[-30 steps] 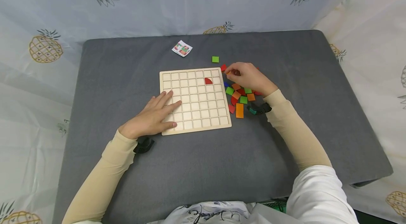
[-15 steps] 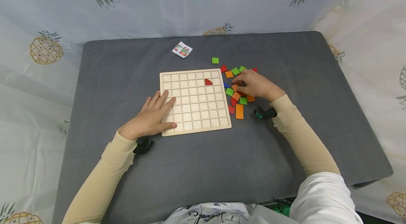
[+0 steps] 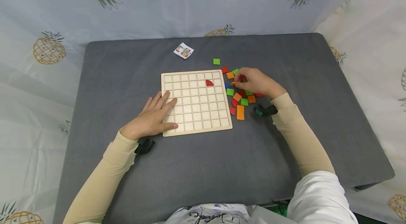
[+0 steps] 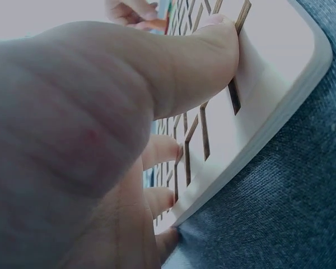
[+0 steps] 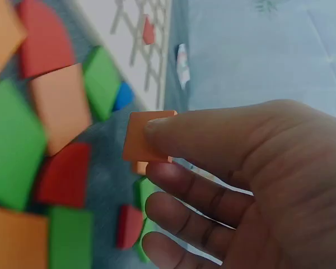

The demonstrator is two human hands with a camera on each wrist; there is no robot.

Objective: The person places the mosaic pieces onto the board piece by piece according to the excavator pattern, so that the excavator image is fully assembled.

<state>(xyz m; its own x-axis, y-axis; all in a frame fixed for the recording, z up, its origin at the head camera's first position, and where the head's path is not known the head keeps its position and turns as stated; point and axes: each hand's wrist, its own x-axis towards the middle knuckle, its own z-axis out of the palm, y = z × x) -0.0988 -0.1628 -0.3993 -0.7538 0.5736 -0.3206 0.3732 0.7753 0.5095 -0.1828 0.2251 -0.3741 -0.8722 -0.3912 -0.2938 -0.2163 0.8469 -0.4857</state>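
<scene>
My left hand [image 3: 152, 114] rests with spread, straight fingers on the left side of a pale wooden grid board [image 3: 197, 130]. In the left wrist view the thumb [image 4: 207, 61] lies on the board near its rim. Between thumb and fingers, my right hand [image 3: 258, 82] pinches an orange square tile [image 5: 143, 134], raised above the loose pieces right of the board. A red quarter-circle tile [image 3: 209, 82] sits in one cell toward the board's upper right. Beneath and around the right hand lie several tiles, among them a green square [image 3: 229, 92] and a blue piece [image 3: 227, 85].
A small printed card [image 3: 183, 51] with a coloured pattern lies beyond the board. One green square tile [image 3: 216, 61] is apart, just past the board's far edge. At the pile's near end lies an orange rectangle [image 3: 240, 112]. Grey cloth covers the table [image 3: 203, 171].
My right hand first moved right and nearer over the pile, then lifted an orange square tile and shifted slightly left. The left hand slid slightly left, still on the board.
</scene>
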